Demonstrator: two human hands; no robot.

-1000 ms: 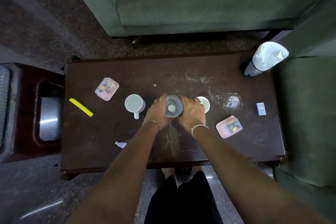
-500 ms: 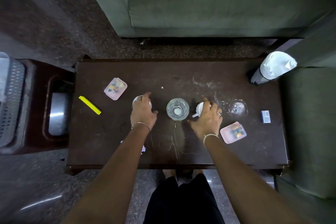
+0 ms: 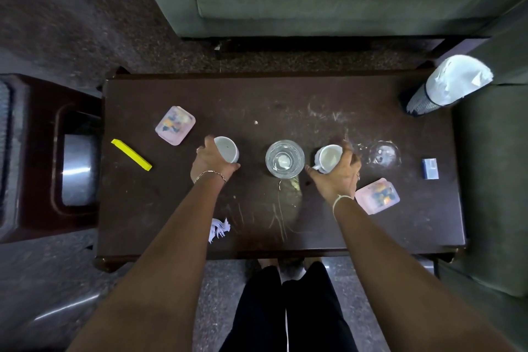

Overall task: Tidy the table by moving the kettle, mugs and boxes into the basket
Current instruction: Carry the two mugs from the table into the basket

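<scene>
The left hand (image 3: 211,161) curls round a white mug (image 3: 227,148) left of centre on the dark table (image 3: 285,100). The right hand (image 3: 337,178) grips a second white mug (image 3: 328,156) right of centre. The clear glass kettle (image 3: 285,158) stands between them. One pink box (image 3: 175,125) lies further left, and another pink box (image 3: 377,199) lies just beside the right wrist.
</scene>
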